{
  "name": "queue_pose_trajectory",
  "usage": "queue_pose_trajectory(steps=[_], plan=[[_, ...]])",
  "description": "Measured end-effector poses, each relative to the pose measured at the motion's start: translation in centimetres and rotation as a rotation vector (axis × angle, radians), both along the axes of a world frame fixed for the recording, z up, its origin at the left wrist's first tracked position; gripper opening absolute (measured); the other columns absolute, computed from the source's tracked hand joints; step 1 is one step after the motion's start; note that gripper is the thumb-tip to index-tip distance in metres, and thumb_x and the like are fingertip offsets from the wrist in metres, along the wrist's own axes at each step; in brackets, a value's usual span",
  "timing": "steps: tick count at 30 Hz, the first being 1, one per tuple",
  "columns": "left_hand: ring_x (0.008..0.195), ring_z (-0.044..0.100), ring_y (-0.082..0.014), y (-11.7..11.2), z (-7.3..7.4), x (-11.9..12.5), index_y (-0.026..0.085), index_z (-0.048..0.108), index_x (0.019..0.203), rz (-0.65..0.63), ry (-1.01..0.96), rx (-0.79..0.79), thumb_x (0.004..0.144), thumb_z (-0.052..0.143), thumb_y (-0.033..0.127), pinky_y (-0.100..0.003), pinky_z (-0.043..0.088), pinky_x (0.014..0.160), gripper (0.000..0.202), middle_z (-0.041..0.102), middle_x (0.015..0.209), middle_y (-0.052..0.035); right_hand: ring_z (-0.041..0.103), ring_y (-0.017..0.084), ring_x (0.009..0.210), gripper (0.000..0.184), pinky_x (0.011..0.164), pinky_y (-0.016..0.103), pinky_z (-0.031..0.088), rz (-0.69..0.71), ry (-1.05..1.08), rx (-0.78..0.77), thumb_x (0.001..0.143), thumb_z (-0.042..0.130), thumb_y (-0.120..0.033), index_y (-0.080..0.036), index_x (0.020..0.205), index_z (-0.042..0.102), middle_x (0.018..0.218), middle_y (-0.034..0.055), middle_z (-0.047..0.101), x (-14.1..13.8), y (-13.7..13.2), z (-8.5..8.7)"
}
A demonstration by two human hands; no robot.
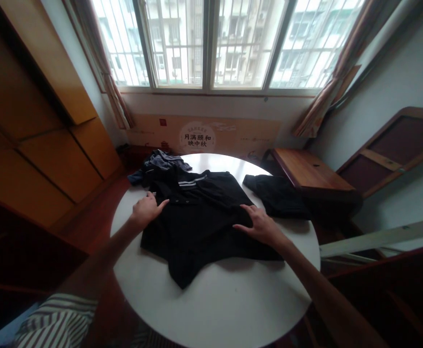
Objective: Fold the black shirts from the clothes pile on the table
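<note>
A black shirt with white stripes near its collar [200, 217] lies spread on a round white table [226, 304]. My left hand [147, 209] rests at the shirt's left edge, fingers stretched out and pressing on the cloth. Flat on the shirt's right side lies my right hand [258, 224], its fingers spread. Neither hand holds anything.
A dark blue garment [161, 164] is heaped at the table's far left and another black garment [276, 193] at its far right. A wooden desk [305, 169] stands to the right, wooden cabinets [52, 145] to the left, a cardboard box [204, 135] under the window.
</note>
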State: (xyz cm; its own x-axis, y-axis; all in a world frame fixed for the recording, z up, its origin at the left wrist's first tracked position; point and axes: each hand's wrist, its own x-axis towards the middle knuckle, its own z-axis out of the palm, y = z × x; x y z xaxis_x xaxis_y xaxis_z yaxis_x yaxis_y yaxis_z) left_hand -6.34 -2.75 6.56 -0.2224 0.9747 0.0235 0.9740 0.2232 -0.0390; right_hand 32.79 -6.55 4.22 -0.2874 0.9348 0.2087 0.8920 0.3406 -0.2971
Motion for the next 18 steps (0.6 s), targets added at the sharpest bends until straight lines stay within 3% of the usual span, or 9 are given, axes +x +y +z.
queue_pose_trajectory(steps=[3, 5, 8, 11, 13, 15, 18], plan=[[0.096, 0.068, -0.0376, 0.3, -1.0, -1.2, 0.002, 0.064, 0.115, 0.082, -0.035, -0.064, 0.079, 0.042, 0.084, -0.039, 0.054, 0.077, 0.092, 0.069, 0.101, -0.0266, 0.065, 0.027, 0.095, 0.022, 0.083, 0.034, 0.047, -0.017, -0.206, -0.088, 0.09, 0.051, -0.019, -0.012, 0.108, 0.062, 0.101, 0.0162, 0.067, -2.8, -2.2, 0.3], [0.097, 0.068, -0.0386, 0.1, -1.6, -1.9, 0.005, 0.069, 0.106, 0.086, -0.044, -0.072, 0.076, 0.042, 0.087, -0.04, 0.053, 0.077, 0.091, 0.069, 0.102, -0.0268, 0.066, 0.022, 0.083, 0.017, 0.074, 0.029, 0.045, 0.082, -0.201, -0.207, 0.087, 0.049, -0.012, -0.014, 0.098, 0.062, 0.09, 0.0121, 0.068, -4.1, -3.9, 1.2], [0.099, 0.067, -0.0397, -0.2, -2.3, -2.7, 0.006, 0.071, 0.097, 0.095, -0.039, -0.039, 0.077, 0.042, 0.085, -0.041, 0.053, 0.076, 0.087, 0.069, 0.102, -0.028, 0.064, 0.019, 0.076, 0.01, 0.066, 0.026, 0.042, 0.332, -0.128, -0.378, 0.086, 0.059, -0.024, -0.016, 0.09, 0.063, 0.083, 0.0083, 0.068, -4.8, -6.0, 3.0], [0.099, 0.067, -0.039, 0.1, -2.5, -2.9, 0.007, 0.069, 0.099, 0.087, -0.055, -0.027, 0.078, 0.046, 0.081, -0.04, 0.053, 0.077, 0.081, 0.069, 0.102, -0.0273, 0.057, 0.014, 0.058, 0.032, 0.056, 0.025, 0.039, 0.537, -0.065, -0.625, 0.09, 0.059, -0.042, -0.016, 0.072, 0.062, 0.064, 0.0027, 0.063, -4.8, -6.1, 4.3], [0.1, 0.068, -0.0376, 0.6, -2.7, -2.7, 0.007, 0.064, 0.106, 0.039, -0.087, -0.026, 0.08, 0.051, 0.074, -0.039, 0.052, 0.079, 0.072, 0.069, 0.102, -0.0252, 0.052, 0.011, 0.048, 0.045, 0.051, 0.023, 0.037, 0.577, 0.022, -0.766, 0.094, 0.053, -0.049, -0.016, 0.064, 0.059, 0.054, -0.0002, 0.058, -4.8, -4.8, 4.4], [0.1, 0.068, -0.0354, 1.1, -3.0, -2.1, 0.009, 0.058, 0.114, -0.065, -0.153, -0.014, 0.085, 0.055, 0.057, -0.039, 0.052, 0.082, 0.056, 0.07, 0.101, -0.0214, 0.054, 0.011, 0.051, 0.046, 0.051, 0.024, 0.04, 0.497, 0.153, -0.661, 0.097, 0.047, -0.05, -0.016, 0.07, 0.062, 0.059, 0.0011, 0.061, -4.9, -2.8, 3.8], [0.102, 0.067, -0.0304, 1.6, -3.9, -1.0, 0.013, 0.05, 0.121, -0.317, -0.318, 0.1, 0.084, 0.054, 0.022, -0.04, 0.05, 0.091, 0.038, 0.068, 0.108, -0.0165, 0.063, 0.02, 0.085, 0.034, 0.074, 0.031, 0.05, 0.335, 0.211, -0.181, 0.095, 0.053, -0.046, -0.016, 0.105, 0.067, 0.099, 0.01, 0.068, -5.5, 0.5, 2.3]])
